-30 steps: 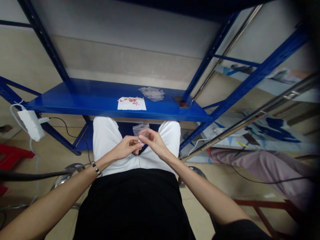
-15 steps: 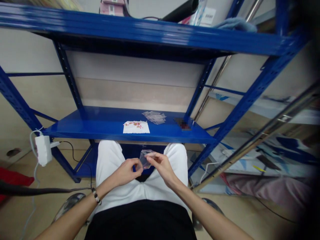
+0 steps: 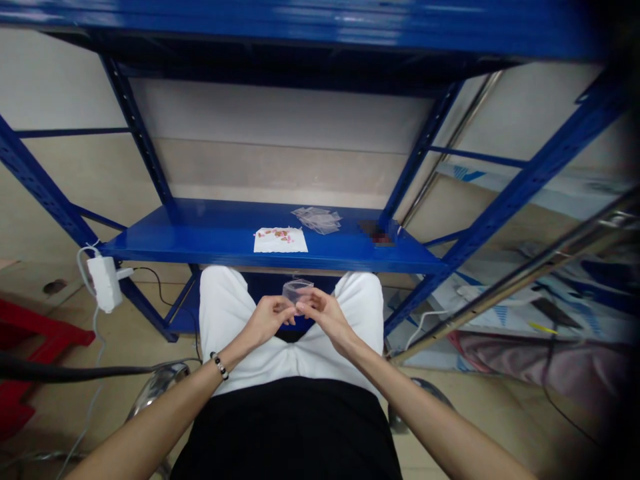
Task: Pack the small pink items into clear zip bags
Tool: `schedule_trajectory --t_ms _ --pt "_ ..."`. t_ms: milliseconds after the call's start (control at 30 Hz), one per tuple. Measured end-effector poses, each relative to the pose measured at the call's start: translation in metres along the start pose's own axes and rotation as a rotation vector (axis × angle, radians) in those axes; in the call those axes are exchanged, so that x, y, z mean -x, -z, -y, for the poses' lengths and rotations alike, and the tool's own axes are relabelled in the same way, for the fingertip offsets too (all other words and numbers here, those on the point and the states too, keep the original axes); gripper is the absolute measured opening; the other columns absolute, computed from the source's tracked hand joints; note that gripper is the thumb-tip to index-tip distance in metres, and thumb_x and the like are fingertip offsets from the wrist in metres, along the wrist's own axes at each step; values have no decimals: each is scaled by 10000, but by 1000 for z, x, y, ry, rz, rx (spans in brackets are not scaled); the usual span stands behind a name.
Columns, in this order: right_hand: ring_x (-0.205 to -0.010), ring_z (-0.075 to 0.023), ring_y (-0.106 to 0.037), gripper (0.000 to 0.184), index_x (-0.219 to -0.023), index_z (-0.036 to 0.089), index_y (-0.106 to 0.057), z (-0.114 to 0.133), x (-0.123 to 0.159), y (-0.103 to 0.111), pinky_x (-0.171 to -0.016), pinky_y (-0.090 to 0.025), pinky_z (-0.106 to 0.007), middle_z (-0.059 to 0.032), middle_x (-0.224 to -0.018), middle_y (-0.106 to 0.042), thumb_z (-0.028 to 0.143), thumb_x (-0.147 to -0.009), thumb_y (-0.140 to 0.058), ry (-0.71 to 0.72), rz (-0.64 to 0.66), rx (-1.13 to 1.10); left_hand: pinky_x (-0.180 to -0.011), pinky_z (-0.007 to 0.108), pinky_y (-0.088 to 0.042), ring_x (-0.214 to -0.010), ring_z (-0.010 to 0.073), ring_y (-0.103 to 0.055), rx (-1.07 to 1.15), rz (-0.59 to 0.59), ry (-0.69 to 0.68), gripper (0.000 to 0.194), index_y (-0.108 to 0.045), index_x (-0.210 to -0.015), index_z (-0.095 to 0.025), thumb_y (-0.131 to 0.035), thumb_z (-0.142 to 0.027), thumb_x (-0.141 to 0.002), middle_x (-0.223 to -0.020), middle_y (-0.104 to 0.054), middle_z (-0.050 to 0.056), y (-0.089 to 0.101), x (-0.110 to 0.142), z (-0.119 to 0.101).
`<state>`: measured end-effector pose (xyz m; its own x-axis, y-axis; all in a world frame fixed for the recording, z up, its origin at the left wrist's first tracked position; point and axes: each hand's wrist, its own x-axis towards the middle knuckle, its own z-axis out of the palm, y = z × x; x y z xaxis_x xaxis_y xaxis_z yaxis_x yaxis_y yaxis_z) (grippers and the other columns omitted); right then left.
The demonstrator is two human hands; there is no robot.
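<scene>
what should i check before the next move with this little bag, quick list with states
1. Right hand holding the clear bag: ok.
2. Left hand gripping it firmly: cannot tell; fingertips are at its lower edge.
3. Bag's seal closed: cannot tell, too small.
4. Small pink and brown pieces on the white paper: ok.
5. Bag pile on the blue shelf: ok.

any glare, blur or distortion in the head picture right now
Head view: pale glare on the upper blue beam; head view: dark item partly pixelated; head view: right edge dark and blurred; head view: clear bag too soft to show its contents.
</scene>
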<state>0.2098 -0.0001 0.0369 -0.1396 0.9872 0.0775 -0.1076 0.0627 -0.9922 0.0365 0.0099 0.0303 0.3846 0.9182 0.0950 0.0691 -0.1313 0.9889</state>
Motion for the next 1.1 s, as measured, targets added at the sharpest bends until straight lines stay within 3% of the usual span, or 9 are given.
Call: schedule_trajectory --t_ms 100,233,333,433,533,633,767,900,1100 --pt "-678 -152 -609 319 -864 156 -712 0 1 2 -591 -454 -245 -41 -767 -692 395 -675 -805 13 5 73 -651 271 -508 -708 186 -674 26 8 -39 330 -675 -823 -103 -726 -425 -769 -765 -719 104 3 1 -6" --pt "-600 -148 -594 311 -734 146 -701 2 -2 6 -571 -449 -251 -40 -653 -675 440 -687 -792 13 -71 88 -591 265 -487 -603 167 -648 -7 112 31 352 -687 -791 -92 -724 -442 -772 -691 -715 105 6 1 -9" --pt "-604 -153 -601 345 -678 151 -702 3 -5 6 -592 -468 -264 -49 -648 -683 488 -739 -740 23 -34 88 -644 273 -498 -691 186 -672 -13 155 3 345 -709 -806 -95 -712 -440 -788 -777 -737 121 10 -2 -7" --pt "-586 -152 -604 337 -698 153 -706 -1 -5 5 -599 -492 -277 -37 -658 -682 485 -722 -756 -5 27 54 -670 271 -505 -784 200 -681 29 11 -58 343 -706 -914 -118 -683 -445 -816 -868 -741 107 15 -4 -7" --pt "-583 -143 -606 333 -821 155 -716 -6 0 2 -610 -510 -279 -17 -675 -668 437 -673 -810 -38 36 19 -596 251 -487 -706 182 -662 31 -166 -83 327 -691 -869 -130 -668 -453 -823 -776 -724 78 18 -4 -8" --pt "-634 -149 -622 384 -972 168 -701 -6 4 -1 -631 -519 -279 -20 -741 -676 424 -703 -798 -16 59 19 -582 247 -481 -657 168 -645 30 -138 -97 320 -692 -808 -123 -664 -441 -829 -726 -714 79 17 -1 -13" --pt "-656 -143 -605 314 -881 153 -700 2 3 -1 -596 -473 -242 -38 -755 -680 455 -797 -714 85 54 78 -587 249 -480 -662 171 -647 50 -60 -80 313 -713 -829 -114 -681 -426 -818 -746 -725 89 8 5 -16" --pt "-587 -132 -568 333 -752 143 -687 11 5 -2 -566 -435 -236 -28 -649 -655 470 -807 -702 98 13 76 -567 239 -464 -632 159 -628 72 -167 -72 295 -721 -812 -120 -733 -412 -770 -734 -721 70 7 7 -19" --pt "-618 -173 -604 311 -821 153 -727 23 15 -12 -595 -464 -281 -55 -681 -688 462 -808 -701 112 -55 -1 -619 245 -465 -624 152 -611 110 -199 -129 281 -688 -753 -125 -713 -402 -795 -661 -678 41 11 7 -37"
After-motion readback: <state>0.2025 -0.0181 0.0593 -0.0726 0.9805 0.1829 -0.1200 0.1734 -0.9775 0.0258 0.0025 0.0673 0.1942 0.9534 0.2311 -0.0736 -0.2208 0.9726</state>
